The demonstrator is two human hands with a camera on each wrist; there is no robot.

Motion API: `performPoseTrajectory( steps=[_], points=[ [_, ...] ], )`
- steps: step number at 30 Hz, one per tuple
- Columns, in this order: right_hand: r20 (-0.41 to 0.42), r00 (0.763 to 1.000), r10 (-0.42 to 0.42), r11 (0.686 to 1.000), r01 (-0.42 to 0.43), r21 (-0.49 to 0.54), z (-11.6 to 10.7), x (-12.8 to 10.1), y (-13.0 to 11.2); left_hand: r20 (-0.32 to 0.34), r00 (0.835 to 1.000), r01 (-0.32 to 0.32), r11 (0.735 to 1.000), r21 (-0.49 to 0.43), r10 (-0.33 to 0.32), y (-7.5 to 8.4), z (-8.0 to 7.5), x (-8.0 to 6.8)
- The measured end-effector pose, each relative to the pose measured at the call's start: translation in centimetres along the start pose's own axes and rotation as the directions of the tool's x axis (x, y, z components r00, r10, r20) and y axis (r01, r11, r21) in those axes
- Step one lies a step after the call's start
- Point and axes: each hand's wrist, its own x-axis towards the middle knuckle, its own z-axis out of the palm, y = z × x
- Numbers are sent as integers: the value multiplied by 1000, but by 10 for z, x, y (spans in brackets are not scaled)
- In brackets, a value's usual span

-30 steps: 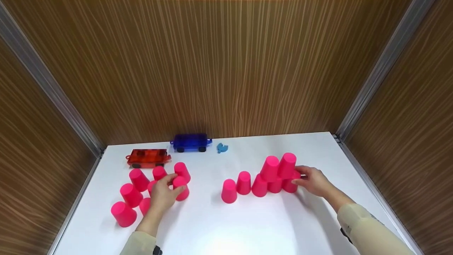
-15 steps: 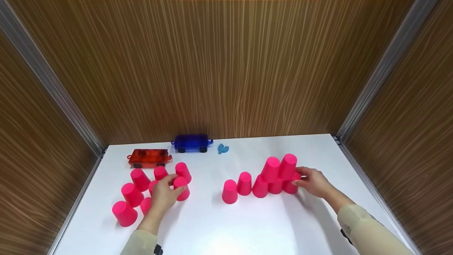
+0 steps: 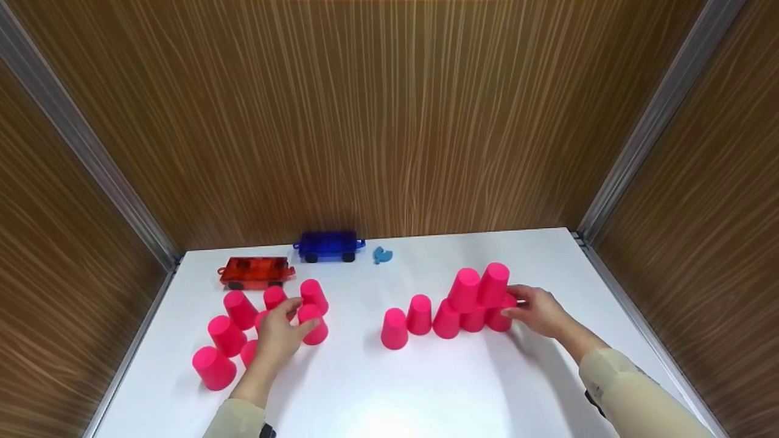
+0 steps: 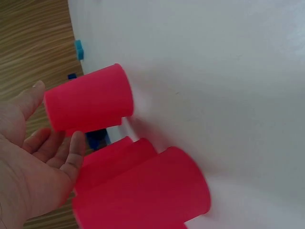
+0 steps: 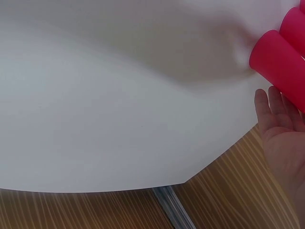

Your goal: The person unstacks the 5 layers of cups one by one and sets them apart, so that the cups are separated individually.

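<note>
Pink cups stand upside down in two groups on the white table [image 3: 389, 395]. My left hand [image 3: 281, 334] is at the right side of the left group, thumb and fingers spread about a pink cup [image 3: 311, 327]. In the left wrist view that cup [image 4: 90, 98] stands with the thumb by its narrow end and the fingers below it. At the right group, my right hand [image 3: 538, 311] is beside the lower end cup [image 3: 499, 321], its fingers extended along it. Two upper cups [image 3: 465, 291] rest on the lower row there. The left hand hides part of its group.
A red clear toy wagon [image 3: 255, 272] and a blue one [image 3: 329, 244] stand at the back left, with a small blue piece [image 3: 382, 255] beside them. Two single cups [image 3: 394, 330] continue the lower row leftward. Wood-grain walls enclose the back and sides.
My left hand has drawn back very slightly from the cup. My right hand stays beside the stack, and the cups keep their places.
</note>
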Motion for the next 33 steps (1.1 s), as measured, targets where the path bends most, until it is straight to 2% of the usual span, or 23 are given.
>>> performPoseTrajectory(
  steps=[4, 7, 10, 12, 16, 19, 21, 23, 27, 31, 33],
  points=[
    [2, 1000, 14, 1000, -14, -5, 0, 1, 1, -6, 1000, -5, 1000, 3, 5, 21, -10, -9],
    [9, 999, 33, 999, -33, -7, -1, 1, 1, -31, 996, -82, 997, -4, 82, 45, -11, -12],
    [12, 999, 46, 999, -46, -6, -2, 2, 3, -48, 979, -198, 980, -13, 197, 74, -3, -14],
    [15, 999, 40, 999, -40, -6, -2, 2, 4, -41, 962, -270, 962, -43, 268, 93, 8, -15],
    [14, 999, 36, 999, -36, -1, 0, 2, 4, 20, 913, -400, 905, -147, 407, 129, 42, -12],
    [12, 999, 34, 999, -34, 1, 0, 2, 3, 85, 881, -441, 873, -210, 465, 152, 74, -7],
    [6, 999, 37, 999, -37, 4, 0, 2, 3, 126, 873, -436, 870, -229, 471, 164, 98, -4],
    [4, 1000, 31, 1000, -31, 5, 0, 1, 2, 171, 877, -407, 884, -230, 448, 173, 120, -2],
    [-3, 1000, 25, 1000, -25, 3, 0, 0, 1, 221, 898, -329, 915, -234, 379, 185, 157, 0],
    [-8, 1000, 18, 1000, -18, 2, 1, -1, 2, 233, 915, -276, 931, -238, 331, 188, 183, 2],
    [-10, 1000, 15, 1000, -15, -1, 1, -1, 3, 240, 917, -263, 937, -231, 317, 188, 193, 3]
  ],
)
